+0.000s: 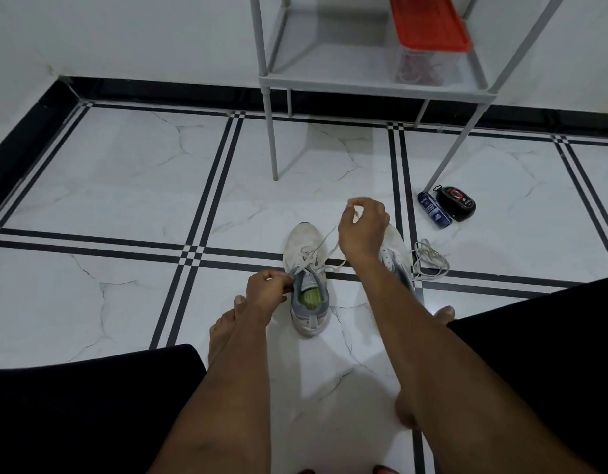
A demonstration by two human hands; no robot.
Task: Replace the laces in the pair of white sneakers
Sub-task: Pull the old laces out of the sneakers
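Note:
Two white sneakers stand on the tiled floor ahead of me. The left sneaker [304,265] has a grey collar and a green insole, and its white lace [325,248] is partly threaded. My left hand [266,292] pinches the sneaker's collar at the tongue. My right hand [362,227] is raised above and between the shoes, pinching the free end of that lace and holding it taut. The right sneaker [396,254] is mostly hidden behind my right forearm. A loose white lace [429,261] lies coiled on the floor to its right.
A grey metal shelf rack [374,85] stands against the wall ahead, holding a clear box with a red lid [427,25]. A blue bottle [434,210] and a black shoe-polish item [456,203] lie by the rack's right leg. My bare feet and dark-clad knees frame the shoes.

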